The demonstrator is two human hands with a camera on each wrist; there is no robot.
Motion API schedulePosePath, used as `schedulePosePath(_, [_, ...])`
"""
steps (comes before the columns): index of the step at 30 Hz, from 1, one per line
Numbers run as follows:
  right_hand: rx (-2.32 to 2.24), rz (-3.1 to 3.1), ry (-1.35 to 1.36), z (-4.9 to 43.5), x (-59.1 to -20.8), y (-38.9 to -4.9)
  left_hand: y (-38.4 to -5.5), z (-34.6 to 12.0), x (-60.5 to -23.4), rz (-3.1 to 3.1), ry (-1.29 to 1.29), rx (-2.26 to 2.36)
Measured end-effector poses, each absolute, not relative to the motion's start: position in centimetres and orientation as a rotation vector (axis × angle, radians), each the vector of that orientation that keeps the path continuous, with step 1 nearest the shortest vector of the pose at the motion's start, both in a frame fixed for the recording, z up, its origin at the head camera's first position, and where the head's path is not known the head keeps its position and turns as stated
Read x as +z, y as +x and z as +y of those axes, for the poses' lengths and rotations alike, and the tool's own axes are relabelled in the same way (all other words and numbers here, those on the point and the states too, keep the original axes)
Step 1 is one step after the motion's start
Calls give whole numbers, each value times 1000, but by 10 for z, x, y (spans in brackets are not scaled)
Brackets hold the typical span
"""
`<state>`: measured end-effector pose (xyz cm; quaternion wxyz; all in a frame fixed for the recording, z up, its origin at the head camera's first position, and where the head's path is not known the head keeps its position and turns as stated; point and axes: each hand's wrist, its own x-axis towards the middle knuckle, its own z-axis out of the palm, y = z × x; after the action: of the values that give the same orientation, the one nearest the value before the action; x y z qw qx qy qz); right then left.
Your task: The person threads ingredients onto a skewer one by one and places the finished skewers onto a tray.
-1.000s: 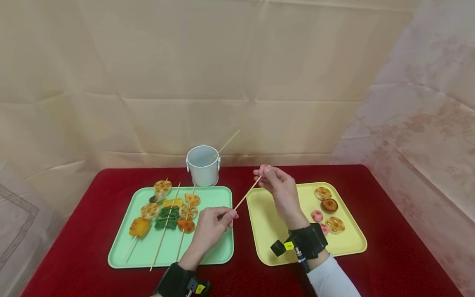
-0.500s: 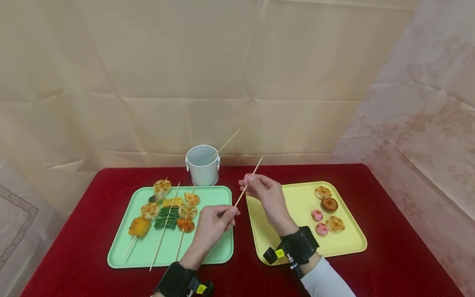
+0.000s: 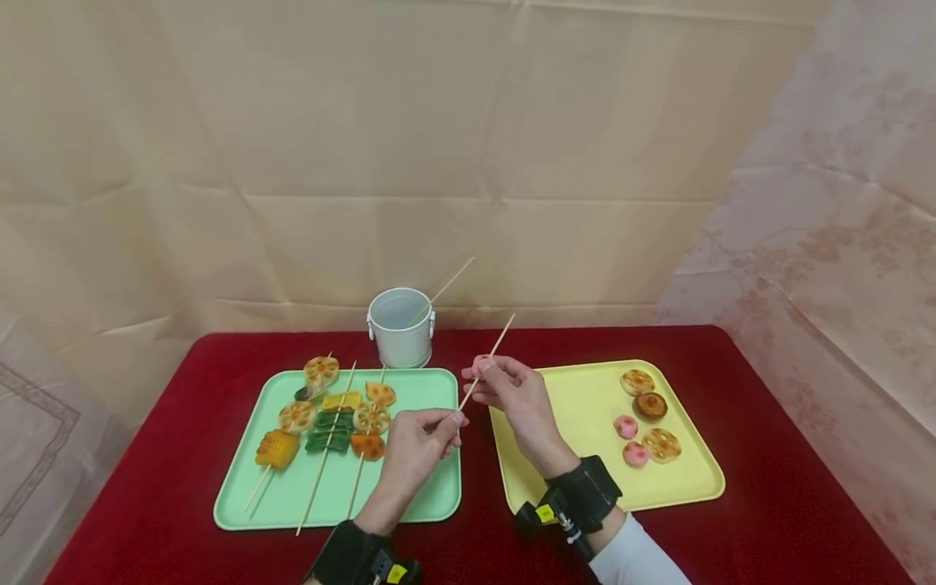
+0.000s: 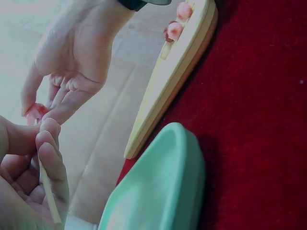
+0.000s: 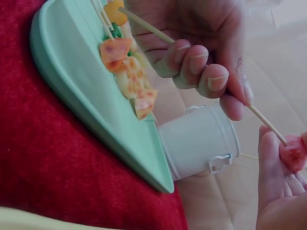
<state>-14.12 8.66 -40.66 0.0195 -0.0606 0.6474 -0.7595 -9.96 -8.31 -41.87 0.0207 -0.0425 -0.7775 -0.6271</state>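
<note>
My left hand grips a thin wooden skewer near its lower end, fingers curled round it, above the right edge of the green tray. A pink ball-shaped piece is threaded on that skewer. My right hand pinches the pink piece between thumb and fingers, over the yellow tray's left edge. In the head view the skewer's bare tip sticks out beyond the piece, up and to the right. The left wrist view shows the same pink piece at the right hand's fingertips.
The green tray bears loaded skewers with corn, lotus root slices and green pieces. On the yellow tray lie two pink balls, a mushroom and lotus slices. A white bucket holding a skewer stands behind.
My right hand has moved left and down, sliding the pink piece along the skewer toward my left hand. More of the skewer's tip now shows beyond the piece. My left hand stays nearly still.
</note>
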Motion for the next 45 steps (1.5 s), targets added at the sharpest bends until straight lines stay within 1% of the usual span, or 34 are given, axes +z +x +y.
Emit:
schedulePosePath(7, [-2226,2003,-225,71,-417,-132,-105,-83,-420,-2347,-71,-2007])
schedulePosePath(14, [-2222,2019,-215,74,-416,-131,-109,-88,-416,-2470,-169,-1949])
schedulePosePath(21, [-2231,2019,-270,72,-415,-131,-110,-94,-412,-2458,-127,-1933])
schedulePosePath(27, [-2005,2302,-338,79,-411,-138,-111,-95,-413,-2451,-127,-1872])
schedulePosePath(32, [-1797,2548,-376,101,-395,-146,-112,-95,-415,-2448,-122,-1873])
schedulePosePath(37, [-1621,2687,-424,136,-381,-153,-112,-95,-416,-2460,-111,-1845])
schedulePosePath(45, [-1168,2942,-394,199,-377,-156,-111,-96,-417,-2468,-113,-1818])
